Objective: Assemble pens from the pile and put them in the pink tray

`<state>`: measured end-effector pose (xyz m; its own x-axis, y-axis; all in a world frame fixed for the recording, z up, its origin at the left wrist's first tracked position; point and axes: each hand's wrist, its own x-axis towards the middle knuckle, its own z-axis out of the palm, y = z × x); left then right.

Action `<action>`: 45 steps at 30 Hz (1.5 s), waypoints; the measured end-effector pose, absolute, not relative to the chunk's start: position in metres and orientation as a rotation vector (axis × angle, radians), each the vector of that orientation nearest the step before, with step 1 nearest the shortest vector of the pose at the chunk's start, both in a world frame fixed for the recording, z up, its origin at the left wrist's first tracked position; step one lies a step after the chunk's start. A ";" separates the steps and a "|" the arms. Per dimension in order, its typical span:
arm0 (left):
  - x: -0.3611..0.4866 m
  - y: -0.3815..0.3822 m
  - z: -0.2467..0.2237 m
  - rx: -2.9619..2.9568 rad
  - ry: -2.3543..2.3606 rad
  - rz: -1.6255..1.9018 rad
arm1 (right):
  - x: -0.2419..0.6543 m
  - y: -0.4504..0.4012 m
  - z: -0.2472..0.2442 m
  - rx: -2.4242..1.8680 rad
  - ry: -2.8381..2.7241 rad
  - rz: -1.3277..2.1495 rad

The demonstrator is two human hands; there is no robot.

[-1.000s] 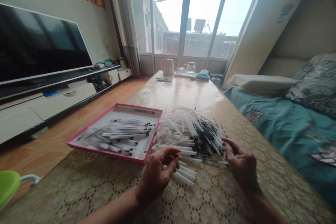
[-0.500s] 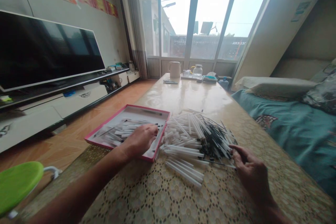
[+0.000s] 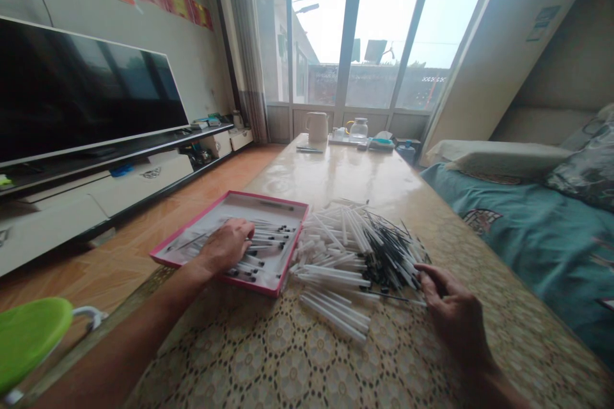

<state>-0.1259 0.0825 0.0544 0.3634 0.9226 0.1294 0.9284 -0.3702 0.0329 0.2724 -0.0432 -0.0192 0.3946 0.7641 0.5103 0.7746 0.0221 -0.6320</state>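
Note:
My left hand is over the pink-rimmed box, fingers bent down and close together. Whatever is under its fingertips is hidden. Around it in the box lie slim clear pens with black ends. On the right, my right hand has thumb and forefinger closed at the edge of a heap of black pen refills; a thin refill seems to be pinched there, though its end is hard to make out. White pen tubes are piled between the hands, with a few lying apart nearer me.
A patterned cover lies over the long table. At its far end stand a beige jug, a glass pitcher and a tissue pack. A green stool is at left, a teal-covered sofa at right.
My left hand has moved left from the box's right side toward its middle, uncovering black-ended pens there. My right hand has stayed almost in place at the refills.

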 end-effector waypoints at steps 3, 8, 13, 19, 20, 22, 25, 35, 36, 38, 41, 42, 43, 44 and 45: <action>-0.127 0.088 0.055 -2.590 -1.748 -0.165 | 0.272 -0.043 -0.018 -1.712 -1.374 -0.011; -0.130 0.092 0.057 -2.643 -1.728 -0.170 | 0.271 -0.043 -0.017 -1.711 -1.372 -0.017; -0.124 0.079 0.065 -2.576 -1.737 -0.267 | 0.266 -0.045 -0.012 -1.680 -1.411 -0.055; -0.054 0.026 0.075 -3.020 -1.468 -0.723 | 0.247 -0.053 -0.002 -1.417 -1.690 -0.179; -0.038 0.016 0.072 -3.121 -1.358 -0.750 | 0.243 -0.056 0.000 -1.366 -1.763 -0.213; -0.011 0.000 0.064 -3.248 -1.211 -0.788 | 0.234 -0.061 0.004 -1.280 -1.930 -0.276; 0.014 -0.013 0.045 -3.339 -1.124 -0.834 | 0.224 -0.066 0.009 -1.212 -2.178 -0.261; 0.002 -0.007 0.013 -3.202 -1.183 -1.166 | 0.230 -0.061 0.000 -1.293 -2.220 -0.149; 0.001 -0.007 0.014 -3.176 -1.175 -1.165 | 0.230 -0.061 0.000 -1.301 -2.225 -0.144; 0.001 -0.009 0.016 -3.144 -1.101 -1.132 | 0.226 -0.063 0.001 -1.303 -2.259 -0.139; 0.001 -0.011 0.017 -3.091 -0.924 -0.998 | 0.219 -0.067 0.001 -1.285 -2.331 -0.115; 0.001 -0.012 0.017 -3.066 -0.861 -0.941 | 0.216 -0.068 0.001 -1.277 -2.350 -0.096; 0.001 -0.012 0.018 -3.038 -0.805 -0.887 | 0.215 -0.069 0.000 -1.279 -2.364 -0.062; 0.002 -0.012 0.019 -3.012 -0.760 -0.838 | 0.213 -0.070 0.000 -1.290 -2.369 -0.013; 0.002 -0.012 0.020 -2.988 -0.717 -0.797 | 0.212 -0.071 -0.001 -1.305 -2.362 0.041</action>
<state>0.0021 -0.0124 0.0201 0.7720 0.4335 0.4649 0.4167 -0.8974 0.1448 0.2125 -0.0711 -0.0007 -0.4589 0.8119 0.3608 0.7989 0.5548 -0.2323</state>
